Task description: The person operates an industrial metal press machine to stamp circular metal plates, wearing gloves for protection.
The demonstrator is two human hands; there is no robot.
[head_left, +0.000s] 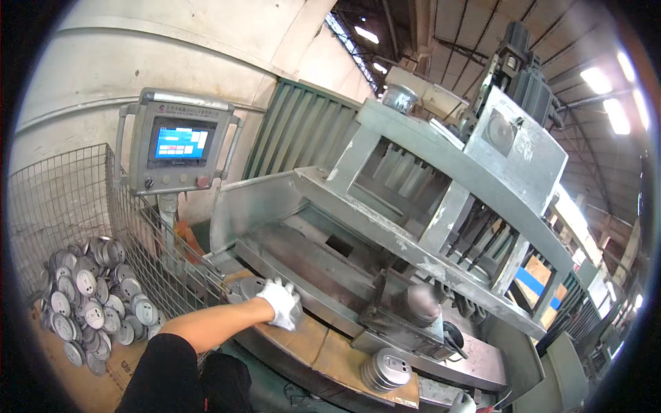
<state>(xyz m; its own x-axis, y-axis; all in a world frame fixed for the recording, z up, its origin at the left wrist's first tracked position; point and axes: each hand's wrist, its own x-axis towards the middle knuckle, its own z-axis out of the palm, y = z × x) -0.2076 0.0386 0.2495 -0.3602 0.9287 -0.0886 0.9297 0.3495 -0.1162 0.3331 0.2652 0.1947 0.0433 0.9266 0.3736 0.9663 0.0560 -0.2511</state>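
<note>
Okay, using the disc stack (385, 369) as reference: it sits on the cardboard-topped bench (313, 346), grey round discs piled on each other. Left hand (281, 304), white glove, is well left of the stack at the far end of the same bench, just beside a couple of loose discs (250, 288). Left fingers look slightly curled, tips a bit apart; can't tell whether they pinch a disc. Right hand (463, 404), also gloved, is only a sliver to the right of the stack, cut off by the bottom edge; finger state can't be told.

Wire basket (58, 196) is far left of the stack, with a big heap of similar discs (89, 299) beside its mesh. Control panel (172, 141), screen lit, stands behind and well left of the stack. Big grey machine (385, 226) rises behind the stack, with a dark cylindrical block (416, 305) nearer it.
</note>
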